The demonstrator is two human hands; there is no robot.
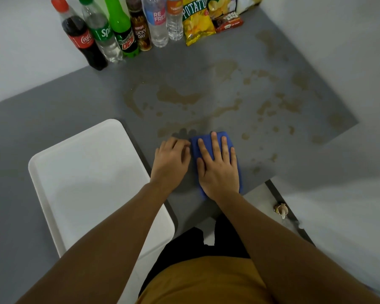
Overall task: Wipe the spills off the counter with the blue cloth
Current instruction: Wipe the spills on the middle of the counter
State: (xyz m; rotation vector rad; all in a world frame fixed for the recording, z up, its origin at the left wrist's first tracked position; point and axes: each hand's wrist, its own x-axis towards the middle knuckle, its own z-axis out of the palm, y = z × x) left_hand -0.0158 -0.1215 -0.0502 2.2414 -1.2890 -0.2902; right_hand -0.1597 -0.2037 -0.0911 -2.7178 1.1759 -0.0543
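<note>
A folded blue cloth [194,148] lies on the grey counter [206,58] near its front edge. My right hand [218,170] presses flat on top of the cloth with fingers spread. Just left of the cloth, my left hand [171,161] rests on the counter, its fingers curled and touching the cloth's left edge. Brown spills [178,96] spread over the counter beyond the hands, as patches in the middle and droplets [287,104] toward the right.
A white tray [86,172] sits to the left of my hands. Several drink bottles [119,29] and snack bags [198,20] stand along the counter's far edge. The counter's front edge drops off on the right, below which a small object [281,209] lies.
</note>
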